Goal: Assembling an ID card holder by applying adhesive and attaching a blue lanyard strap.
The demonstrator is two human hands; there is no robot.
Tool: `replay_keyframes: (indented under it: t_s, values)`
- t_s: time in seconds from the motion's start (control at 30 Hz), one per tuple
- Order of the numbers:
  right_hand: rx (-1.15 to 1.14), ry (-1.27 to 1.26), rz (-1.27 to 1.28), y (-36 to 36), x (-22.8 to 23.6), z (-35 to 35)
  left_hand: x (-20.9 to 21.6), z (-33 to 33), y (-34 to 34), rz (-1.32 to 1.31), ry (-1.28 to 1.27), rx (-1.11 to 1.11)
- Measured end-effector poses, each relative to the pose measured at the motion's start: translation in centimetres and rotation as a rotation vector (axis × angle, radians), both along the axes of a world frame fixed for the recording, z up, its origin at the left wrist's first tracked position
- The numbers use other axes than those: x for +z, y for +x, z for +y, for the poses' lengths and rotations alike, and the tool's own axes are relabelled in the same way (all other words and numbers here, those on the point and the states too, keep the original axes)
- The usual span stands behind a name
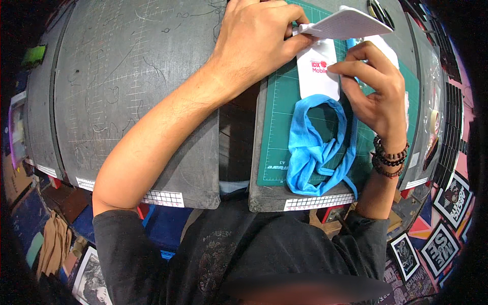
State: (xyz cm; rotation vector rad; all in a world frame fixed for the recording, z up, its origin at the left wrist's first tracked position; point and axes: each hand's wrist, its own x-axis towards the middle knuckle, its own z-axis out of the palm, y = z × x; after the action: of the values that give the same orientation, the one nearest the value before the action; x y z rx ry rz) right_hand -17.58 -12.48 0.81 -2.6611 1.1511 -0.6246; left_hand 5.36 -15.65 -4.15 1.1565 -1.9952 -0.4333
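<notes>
A white flat piece with red print [316, 86] lies on the green cutting mat [277, 127]. My left hand [259, 30] is closed at its far end, thumb and fingertips pinching the edge of a white sheet [356, 24] raised above it. My right hand [373, 86] is on the other side, wearing dark beaded bracelets. Its index fingertip rests at the white piece's right edge, close to the red print; the fingers are bent and apart, with nothing visible held. A light-blue cloth strip [307, 168] lies looped and twisted just below the white piece.
A grey work board [137, 76] with pale grid lines and loose dark threads spreads to the left. A dark gap separates it from the board under the mat. Scissors-like black handles [378, 12] lie at the far right, and a tape roll [434, 122] sits beyond the mat.
</notes>
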Motion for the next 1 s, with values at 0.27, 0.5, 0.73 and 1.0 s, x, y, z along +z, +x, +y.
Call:
replay_keyframes:
  t_s: [0.27, 0.5, 0.73, 1.0]
  values:
    - [0.030, -0.035, 0.004, 0.29, -0.42, 0.06, 0.00, -0.02, 0.02, 0.002, 0.007, 0.001]
    - [0.016, -0.024, 0.017, 0.32, -0.59, 0.13, -0.14, -0.08, -0.11, 0.022, -0.009, -0.004]
    - [0.016, -0.019, 0.026, 0.42, -0.77, 0.08, -0.05, -0.05, 0.00, 0.011, -0.001, -0.003]
    - [0.005, -0.005, 0.023, 0.47, -0.87, 0.12, -0.09, -0.02, 0.01, 0.002, -0.010, -0.003]
